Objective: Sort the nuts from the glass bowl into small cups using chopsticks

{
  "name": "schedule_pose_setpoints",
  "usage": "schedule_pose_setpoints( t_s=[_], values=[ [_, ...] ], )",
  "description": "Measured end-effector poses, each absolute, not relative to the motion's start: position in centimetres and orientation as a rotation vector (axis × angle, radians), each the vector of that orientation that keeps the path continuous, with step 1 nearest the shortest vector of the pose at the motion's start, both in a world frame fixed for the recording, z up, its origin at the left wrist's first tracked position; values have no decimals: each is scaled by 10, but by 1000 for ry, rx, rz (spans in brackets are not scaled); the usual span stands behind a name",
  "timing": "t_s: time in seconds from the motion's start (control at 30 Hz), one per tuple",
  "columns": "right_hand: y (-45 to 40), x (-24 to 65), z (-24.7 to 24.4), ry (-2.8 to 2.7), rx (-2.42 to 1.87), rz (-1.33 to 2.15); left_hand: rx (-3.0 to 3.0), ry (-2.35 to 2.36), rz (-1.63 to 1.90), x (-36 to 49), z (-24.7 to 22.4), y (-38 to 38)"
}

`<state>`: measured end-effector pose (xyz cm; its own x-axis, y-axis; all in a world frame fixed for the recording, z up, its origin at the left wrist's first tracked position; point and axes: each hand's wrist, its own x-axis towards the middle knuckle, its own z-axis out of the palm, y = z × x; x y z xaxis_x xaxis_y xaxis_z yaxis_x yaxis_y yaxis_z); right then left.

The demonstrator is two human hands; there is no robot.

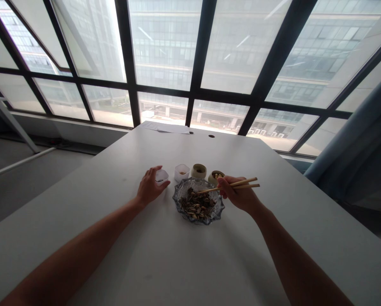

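At far left we had a white metal frame (18, 123) on the floor, beyond the edge of our white worktop (139, 255). Next came our left grip (149, 186), closed around the first hexagonal cup (162, 174), fingers on its far side and thumb on its near side; a little dark matter showed at the bottom of that cup. Behind it, at the far end of the worktop, lay some papers (165, 127).

Just right of the left grip stood a second hexagonal cup (182, 173), with a small amount of something brownish inside. In front of the cups, between our two grips, sat a scalloped glass bowl (178, 203) holding striped sunflower seeds (198, 207). Behind the bowl stood a round olive cup (198, 171), its dark contents too small for us to make out. To its right, close beside our right grip, was a second round cup (212, 177) containing pale yellowish pieces, partly hidden by the fingers.

Our right grip (236, 193), at the right side of the bowl, was gripping a pair of wooden chopsticks (241, 184). Their tips pointed left, down among the seeds; we could not tell whether they pinched one. Far right, we had a blue-grey curtain (352, 136) hanging beside the window (228, 55).
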<state>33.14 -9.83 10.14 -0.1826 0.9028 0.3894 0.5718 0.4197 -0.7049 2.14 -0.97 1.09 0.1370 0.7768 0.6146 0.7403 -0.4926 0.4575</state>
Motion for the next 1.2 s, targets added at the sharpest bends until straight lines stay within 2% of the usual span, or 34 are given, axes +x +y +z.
schedule_pose_setpoints(
  t_s=[0.57, 0.9, 1.07, 1.2],
  values=[
    [-101, 328, 102, -1836, -1263, 540, 2311, 1581, 1280, 22, 14, -12],
    [-67, 340, 82, -934, -1150, 804, 2327, 1597, 1268, 21, 13, -11],
    [-73, 338, 83, -1116, -1162, 655, 2506, 1575, 1192, 28, 31, -6],
    [-91, 324, 94, -1286, -1168, 492, 2613, 1525, 984, 53, 49, 5]
  ],
)
